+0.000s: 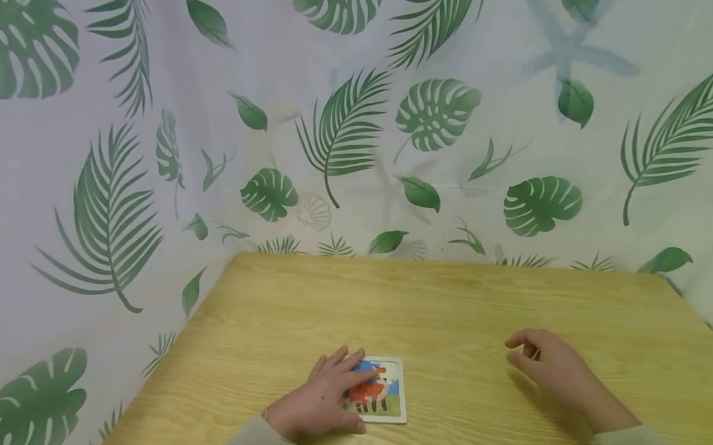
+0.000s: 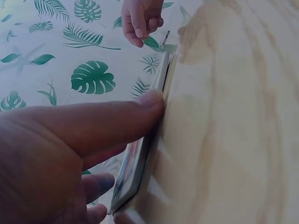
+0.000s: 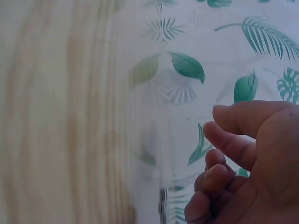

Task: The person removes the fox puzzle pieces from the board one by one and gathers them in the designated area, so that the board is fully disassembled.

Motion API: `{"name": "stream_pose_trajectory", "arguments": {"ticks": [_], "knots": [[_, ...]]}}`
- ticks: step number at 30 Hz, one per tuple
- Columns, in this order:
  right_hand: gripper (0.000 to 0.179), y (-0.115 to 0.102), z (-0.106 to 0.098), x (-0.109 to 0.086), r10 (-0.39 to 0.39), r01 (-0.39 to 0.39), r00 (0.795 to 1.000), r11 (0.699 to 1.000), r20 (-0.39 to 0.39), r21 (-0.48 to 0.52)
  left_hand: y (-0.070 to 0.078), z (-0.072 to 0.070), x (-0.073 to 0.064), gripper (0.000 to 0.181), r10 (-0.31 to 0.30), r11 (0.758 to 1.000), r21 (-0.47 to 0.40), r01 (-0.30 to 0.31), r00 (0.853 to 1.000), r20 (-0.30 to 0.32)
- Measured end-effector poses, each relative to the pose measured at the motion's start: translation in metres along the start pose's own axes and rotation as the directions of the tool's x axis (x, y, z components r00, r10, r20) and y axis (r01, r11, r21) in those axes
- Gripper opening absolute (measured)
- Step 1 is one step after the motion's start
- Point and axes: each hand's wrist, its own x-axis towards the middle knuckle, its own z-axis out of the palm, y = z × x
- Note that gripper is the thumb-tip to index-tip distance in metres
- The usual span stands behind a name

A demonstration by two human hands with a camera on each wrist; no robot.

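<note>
A small square picture board (image 1: 391, 407) with a pale border lies flat on the wooden table, left of centre in the head view. It shows a cartoon animal with a red body on green and blue. My left hand (image 1: 325, 396) rests over its left part with the fingers spread. In the left wrist view the thumb (image 2: 126, 116) lies by the board's edge (image 2: 138, 175). Part of the picture is hidden under the fingers. To the right, my right hand (image 1: 551, 370) hovers near the tabletop, its fingers loosely bent and nothing held in them.
The wooden table (image 1: 432, 312) has its far edge against a white curtain (image 1: 357, 229) printed with green leaves. The same sheet hangs along the left side. In the right wrist view a thin dark metallic piece (image 3: 162, 205) shows at the bottom.
</note>
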Motion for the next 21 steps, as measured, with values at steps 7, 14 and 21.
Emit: {"name": "stream_pose_trajectory", "arguments": {"ticks": [7,14,21], "knots": [[0.024,-0.023,0.019,0.005,-0.074,0.072,0.996,0.997,0.058,0.028,-0.007,0.001,-0.001,0.087,-0.015,0.999,-0.043,0.015,1.000,-0.009],[0.021,-0.046,0.027,0.006,-0.106,0.099,0.991,0.991,0.075,0.093,-0.009,-0.005,-0.001,0.090,-0.068,0.992,-0.104,0.068,0.998,-0.003],[0.020,-0.065,0.045,0.015,-0.147,0.127,0.980,0.980,0.133,0.153,-0.008,-0.004,-0.002,0.091,-0.063,0.994,-0.085,0.062,0.998,-0.009]]}}
